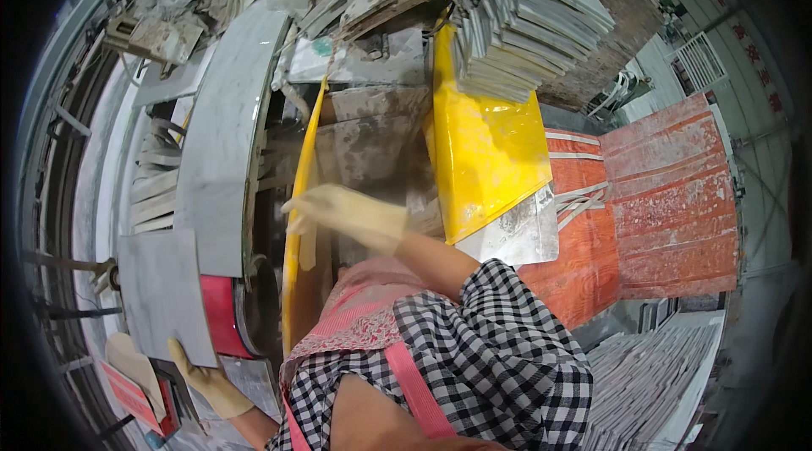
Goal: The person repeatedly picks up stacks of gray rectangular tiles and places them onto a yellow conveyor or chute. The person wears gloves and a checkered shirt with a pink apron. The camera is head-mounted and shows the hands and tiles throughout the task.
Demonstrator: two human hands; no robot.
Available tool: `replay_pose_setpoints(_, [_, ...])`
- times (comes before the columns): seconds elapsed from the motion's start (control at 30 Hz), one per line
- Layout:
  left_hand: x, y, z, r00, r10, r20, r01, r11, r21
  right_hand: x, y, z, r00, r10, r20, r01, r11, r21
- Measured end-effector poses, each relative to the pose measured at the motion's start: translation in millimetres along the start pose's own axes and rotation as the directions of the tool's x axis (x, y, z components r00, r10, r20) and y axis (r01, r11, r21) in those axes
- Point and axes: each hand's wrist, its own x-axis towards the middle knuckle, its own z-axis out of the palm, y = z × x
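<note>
Tile handling at the machine: the gloved left hand (207, 385) gripped a grey tile (165, 292) by its lower edge beside the red guard (222, 316), while the right hand (351, 214), open, reached toward the yellow panel (298, 223); steadying seemingly needed next.

red signs (755, 62) along right wall

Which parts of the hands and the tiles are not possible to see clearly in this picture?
Head view only:
- Right hand: blurred; whether it touches the yellow tile cannot be told.
- Left hand: fingers partly hidden behind the grey tile it holds.
- Red part: mostly covered by the grey tile.
- Tile stack: top cut off by the picture's edge.
- Lap area: hidden by the checked sleeve.
</note>
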Motion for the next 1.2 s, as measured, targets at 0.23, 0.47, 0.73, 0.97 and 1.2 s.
replay_pose_setpoints(0.23, [10.7, -94.6, 236.7, 0.885, -0.126, 0.448, 0.078, 0.989, 0.123, 32.9, -43.2, 20.3, 0.876, -0.373, -0.305, 0.463, 0.828, 0.317])
replay_pose_setpoints(0.47, [-3.0, -194.2, 421.7, 0.387, -0.566, 0.728, -0.076, 0.767, 0.637, -101.3, -122.8, -116.5, 0.467, -0.257, -0.846, 0.745, 0.63, 0.22])
replay_pose_setpoints(0.73, [-35.4, -216.9, 552.4, 0.095, -0.434, 0.896, -0.011, 0.899, 0.437, -206.4, -149.5, -216.7, 0.433, -0.152, -0.888, 0.632, 0.754, 0.179])
replay_pose_setpoints(0.97, [-55.9, -226.7, 631.8, 0.228, -0.468, 0.854, 0.375, 0.851, 0.367, -209.8, -184.5, -292.4, 0.249, -0.371, -0.895, 0.414, 0.876, -0.249])
replay_pose_setpoints(1.2, [-77.6, -271.8, 782.9, 0.243, -0.376, 0.894, 0.276, 0.91, 0.308, -250.7, -190.4, -380.5, -0.097, -0.671, -0.736, 0.277, 0.692, -0.667])
